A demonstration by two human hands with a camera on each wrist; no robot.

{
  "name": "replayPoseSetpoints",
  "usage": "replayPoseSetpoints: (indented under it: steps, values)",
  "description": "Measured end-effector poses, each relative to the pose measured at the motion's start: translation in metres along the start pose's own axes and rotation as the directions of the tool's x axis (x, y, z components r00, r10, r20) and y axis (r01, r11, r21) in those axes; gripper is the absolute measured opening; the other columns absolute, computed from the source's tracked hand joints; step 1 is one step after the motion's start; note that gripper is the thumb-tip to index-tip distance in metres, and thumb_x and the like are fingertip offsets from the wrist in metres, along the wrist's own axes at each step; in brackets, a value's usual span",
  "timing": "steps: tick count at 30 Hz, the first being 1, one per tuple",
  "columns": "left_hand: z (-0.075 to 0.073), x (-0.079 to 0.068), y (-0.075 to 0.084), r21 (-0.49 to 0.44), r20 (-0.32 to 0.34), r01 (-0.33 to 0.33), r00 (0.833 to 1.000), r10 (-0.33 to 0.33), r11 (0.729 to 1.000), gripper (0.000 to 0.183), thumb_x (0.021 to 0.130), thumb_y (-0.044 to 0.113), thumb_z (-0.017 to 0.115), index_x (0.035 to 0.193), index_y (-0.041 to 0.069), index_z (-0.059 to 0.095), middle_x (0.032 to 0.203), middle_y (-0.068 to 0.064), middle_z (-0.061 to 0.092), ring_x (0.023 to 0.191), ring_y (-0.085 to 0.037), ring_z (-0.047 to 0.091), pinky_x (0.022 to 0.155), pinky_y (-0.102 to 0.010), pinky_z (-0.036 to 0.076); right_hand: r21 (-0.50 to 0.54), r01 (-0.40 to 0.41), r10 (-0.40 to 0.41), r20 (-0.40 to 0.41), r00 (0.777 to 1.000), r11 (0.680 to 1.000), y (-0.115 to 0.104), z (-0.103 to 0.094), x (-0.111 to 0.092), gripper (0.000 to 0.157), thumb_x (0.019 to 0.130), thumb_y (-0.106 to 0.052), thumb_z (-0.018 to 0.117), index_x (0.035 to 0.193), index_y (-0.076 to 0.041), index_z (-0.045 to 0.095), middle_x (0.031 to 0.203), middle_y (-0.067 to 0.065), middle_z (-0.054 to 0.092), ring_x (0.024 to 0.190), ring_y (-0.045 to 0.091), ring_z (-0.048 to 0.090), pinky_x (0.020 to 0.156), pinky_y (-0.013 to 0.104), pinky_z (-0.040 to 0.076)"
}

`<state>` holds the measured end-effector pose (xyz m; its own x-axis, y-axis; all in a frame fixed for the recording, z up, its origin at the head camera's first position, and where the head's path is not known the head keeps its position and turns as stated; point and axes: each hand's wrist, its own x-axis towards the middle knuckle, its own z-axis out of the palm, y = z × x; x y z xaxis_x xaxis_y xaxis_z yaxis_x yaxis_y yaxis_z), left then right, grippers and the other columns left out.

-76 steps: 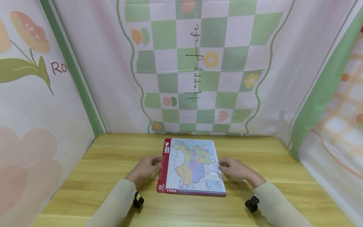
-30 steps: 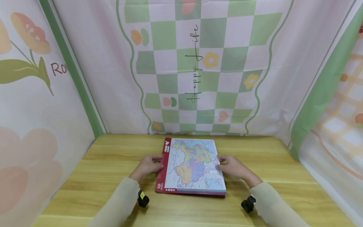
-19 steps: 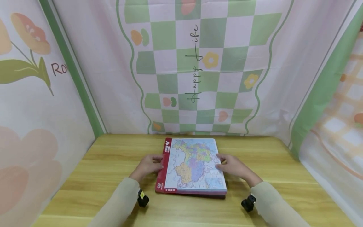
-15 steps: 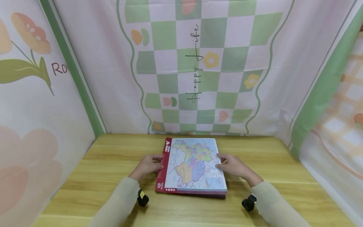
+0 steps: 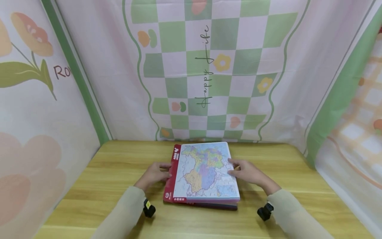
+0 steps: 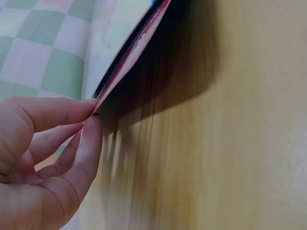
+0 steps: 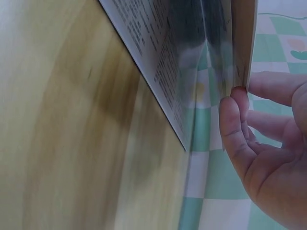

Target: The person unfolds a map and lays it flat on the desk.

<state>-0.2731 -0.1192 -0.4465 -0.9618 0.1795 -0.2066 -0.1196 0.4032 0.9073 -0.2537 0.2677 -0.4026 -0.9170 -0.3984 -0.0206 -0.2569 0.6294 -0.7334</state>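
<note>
A map with a red left border (image 5: 206, 176), made of several thin layers, lies on the table before me, its right side raised. My left hand (image 5: 154, 175) pinches the red edge between thumb and fingertips; the left wrist view shows the thin layers meeting at that pinch. On the opposite side, my right hand (image 5: 248, 172) grips the edge of the upper layers, thumb on top and fingers beneath. Below them, in the right wrist view, a lower sheet printed with text (image 7: 144, 48) slants away, with a gap between it and the lifted layers.
The wooden table (image 5: 119, 159) has its back edge close behind the map. A green-and-white checked curtain (image 5: 222, 89) hangs behind it, and printed cloths hang at both sides. A small black camera (image 5: 149, 209) is worn on each wrist.
The map's upper layers have risen on the right, and more of the dark lower layer shows along the front. The right hand has moved up with that edge; the left hand has barely moved.
</note>
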Motion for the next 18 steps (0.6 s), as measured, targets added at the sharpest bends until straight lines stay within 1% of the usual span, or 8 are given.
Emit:
replayPoseSetpoints:
  steps: [3, 5, 10, 11, 14, 18]
  values:
    - [-0.001, -0.001, 0.001, 0.007, 0.0, -0.007, 1.0, 0.007, 1.0, 0.047, 0.089, 0.006, 0.073, 0.135, 0.005, 0.062, 0.13, -0.017, 0.061, 0.099, -0.025, 0.066, 0.081, -0.039, 0.059, 0.002, 0.01, -0.01, 0.014, 1.0, 1.0, 0.0, -0.003, -0.002, 0.057, 0.099, -0.018, 0.064, 0.146, 0.008, 0.044, 0.103, 0.012, 0.059, 0.08, 0.025, 0.059, 0.058, 0.031, 0.047]
    - [-0.001, -0.002, 0.0, 0.007, 0.007, -0.015, 1.0, 0.015, 1.0, 0.049, 0.088, 0.006, 0.073, 0.136, 0.004, 0.061, 0.131, -0.018, 0.061, 0.099, -0.026, 0.067, 0.082, -0.039, 0.059, 0.002, 0.005, -0.005, 0.02, 1.0, 1.0, 0.0, -0.006, -0.003, 0.054, 0.1, -0.018, 0.064, 0.145, 0.006, 0.046, 0.102, 0.011, 0.058, 0.081, 0.026, 0.059, 0.059, 0.031, 0.048]
    - [-0.005, -0.003, -0.001, -0.004, 0.022, -0.025, 0.999, 0.025, 1.0, 0.052, 0.087, 0.004, 0.073, 0.137, 0.003, 0.059, 0.133, -0.021, 0.06, 0.101, -0.026, 0.067, 0.083, -0.04, 0.058, -0.015, -0.014, 0.014, 0.03, 0.999, 1.0, 0.001, -0.014, -0.007, 0.051, 0.1, -0.019, 0.063, 0.145, 0.002, 0.049, 0.102, 0.011, 0.059, 0.082, 0.028, 0.059, 0.059, 0.031, 0.048]
    - [-0.006, -0.003, -0.002, -0.009, 0.022, -0.019, 1.0, 0.02, 1.0, 0.052, 0.087, 0.004, 0.072, 0.137, 0.004, 0.059, 0.133, -0.02, 0.06, 0.101, -0.026, 0.067, 0.084, -0.04, 0.058, -0.019, -0.014, 0.015, 0.03, 0.999, 1.0, 0.001, -0.016, -0.007, 0.051, 0.1, -0.019, 0.063, 0.145, 0.002, 0.049, 0.102, 0.011, 0.059, 0.082, 0.028, 0.058, 0.059, 0.031, 0.047]
    - [-0.009, -0.003, -0.003, -0.017, 0.029, -0.017, 0.999, 0.017, 1.0, 0.052, 0.087, 0.003, 0.072, 0.137, 0.003, 0.059, 0.133, -0.021, 0.06, 0.101, -0.026, 0.067, 0.083, -0.039, 0.059, -0.034, 0.008, -0.007, 0.029, 1.0, 0.999, 0.002, -0.02, -0.01, 0.051, 0.101, -0.02, 0.062, 0.145, 0.003, 0.049, 0.104, 0.011, 0.059, 0.082, 0.025, 0.058, 0.06, 0.032, 0.048]
    - [-0.011, -0.004, -0.004, -0.015, 0.028, -0.01, 1.0, 0.01, 1.0, 0.05, 0.088, 0.003, 0.071, 0.137, 0.004, 0.06, 0.133, -0.019, 0.06, 0.105, -0.026, 0.066, 0.083, -0.039, 0.059, -0.04, 0.028, -0.027, 0.033, 0.999, 0.999, 0.001, -0.026, -0.014, 0.052, 0.101, -0.02, 0.061, 0.145, 0.004, 0.048, 0.105, 0.011, 0.06, 0.08, 0.027, 0.058, 0.061, 0.033, 0.049]
